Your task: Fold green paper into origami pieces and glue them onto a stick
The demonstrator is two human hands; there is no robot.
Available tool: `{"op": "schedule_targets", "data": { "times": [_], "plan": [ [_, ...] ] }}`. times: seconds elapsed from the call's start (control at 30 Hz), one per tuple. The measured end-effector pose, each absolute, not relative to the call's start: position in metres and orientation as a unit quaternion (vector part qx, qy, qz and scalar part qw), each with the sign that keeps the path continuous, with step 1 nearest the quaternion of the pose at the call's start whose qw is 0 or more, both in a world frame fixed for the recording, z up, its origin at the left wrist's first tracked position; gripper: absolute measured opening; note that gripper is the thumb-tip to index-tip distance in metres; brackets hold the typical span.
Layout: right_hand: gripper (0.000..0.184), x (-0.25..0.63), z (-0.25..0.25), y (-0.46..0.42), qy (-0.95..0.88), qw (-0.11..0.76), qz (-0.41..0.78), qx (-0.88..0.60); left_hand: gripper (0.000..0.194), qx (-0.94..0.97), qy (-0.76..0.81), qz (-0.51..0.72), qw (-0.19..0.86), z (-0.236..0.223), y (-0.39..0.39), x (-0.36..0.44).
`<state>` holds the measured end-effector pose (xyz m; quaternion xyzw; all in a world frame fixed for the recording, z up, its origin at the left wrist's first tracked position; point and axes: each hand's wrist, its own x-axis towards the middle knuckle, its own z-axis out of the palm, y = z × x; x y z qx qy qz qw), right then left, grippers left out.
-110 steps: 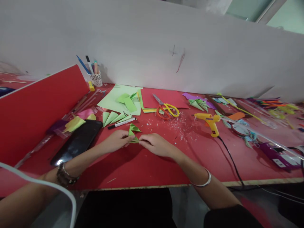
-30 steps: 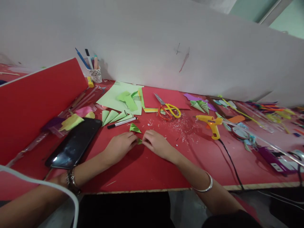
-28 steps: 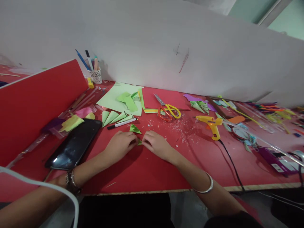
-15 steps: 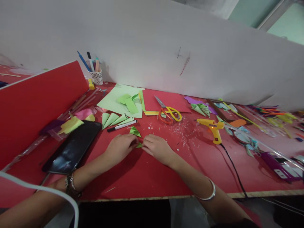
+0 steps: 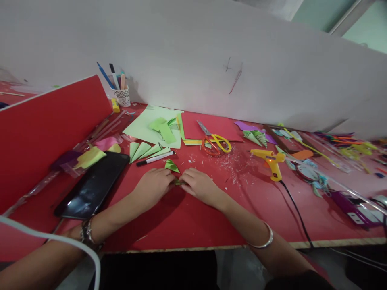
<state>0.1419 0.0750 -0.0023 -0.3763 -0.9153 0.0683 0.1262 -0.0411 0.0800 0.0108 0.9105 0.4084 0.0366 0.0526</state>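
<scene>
Low over the red table, my left hand (image 5: 155,186) and my right hand (image 5: 198,186) meet with fingertips pinched on a small green paper piece (image 5: 177,182). Most of that piece is covered by my fingers. Just beyond them lies a folded green paper leaf (image 5: 172,165) with dark lines on it. Behind my left hand rest a black-and-white marker (image 5: 155,158) and several pale green paper cones (image 5: 145,151). Scissors (image 5: 213,140) with one red and one yellow handle lie on red paper (image 5: 208,125) past my right hand.
A yellow glue gun (image 5: 271,162) with a black cord lies to the right, near paper scraps (image 5: 237,167). On the left are a black phone (image 5: 92,187) and a red board (image 5: 51,137). A pen cup (image 5: 122,96) stands by the wall. A purple power strip (image 5: 355,209) sits far right.
Both hands stay at the same spot, their fingers shifting slightly around the small green paper piece. The view has tilted a little; the other things lie as before.
</scene>
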Motion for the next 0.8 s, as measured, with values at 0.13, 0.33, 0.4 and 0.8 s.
{"op": "schedule_targets", "data": {
  "times": [0.13, 0.33, 0.4, 0.8],
  "plan": [
    [0.008, 0.14, -0.002, 0.075, -0.906, 0.126, 0.095, -0.392, 0.011, 0.913, 0.402, 0.028, 0.069, 0.014, 0.085, -0.04],
    [0.006, 0.134, -0.003, 0.072, -0.908, 0.095, 0.055, -0.403, 0.013, 0.919, 0.388, 0.004, 0.077, 0.016, 0.088, -0.036],
    [0.007, 0.133, -0.006, 0.072, -0.912, 0.076, 0.023, -0.402, 0.015, 0.915, 0.397, -0.01, 0.074, 0.016, 0.087, -0.033],
    [0.011, 0.135, -0.011, 0.071, -0.919, 0.071, -0.011, -0.389, 0.009, 0.928, 0.371, 0.017, 0.022, 0.011, 0.078, -0.042]
  ]
}}
